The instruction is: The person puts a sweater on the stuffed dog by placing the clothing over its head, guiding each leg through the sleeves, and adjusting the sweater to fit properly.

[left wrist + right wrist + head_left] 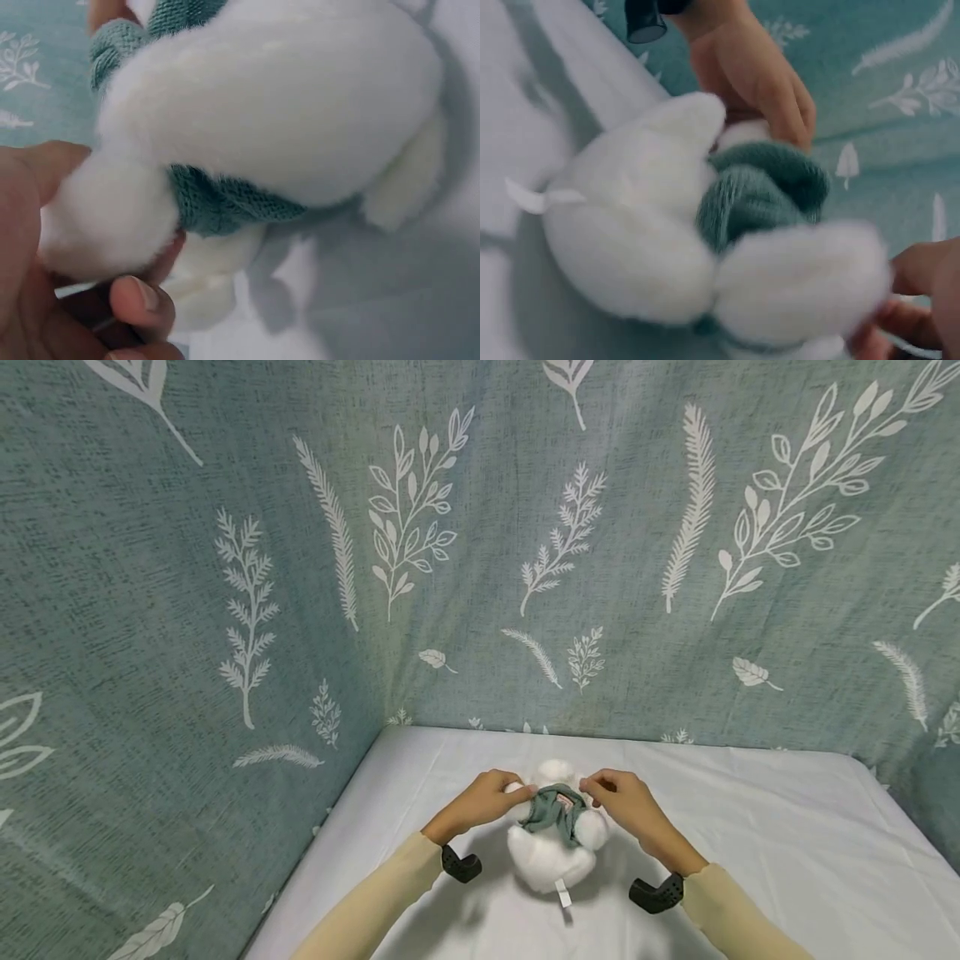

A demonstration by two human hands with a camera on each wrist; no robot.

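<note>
A white plush toy [542,860] in a green knitted sweater [555,810] lies on the white-covered table, with a white tag [564,893] at its near end. My left hand [491,797] holds a round white limb [112,217] at the toy's left side, thumb on one side and fingers curled beneath. At the far right side of the toy, my right hand [622,802] pinches its edge between thumb and fingertips. In the right wrist view, the right fingers [907,322] curl at the end of another white limb [802,277], which partly hides the fingertips.
White cloth [787,827] covers the table. A green curtain [480,568] with white leaf patterns hangs behind it and along the left side. Each wrist carries a black camera mount, the left one [461,865] and the right one [657,893].
</note>
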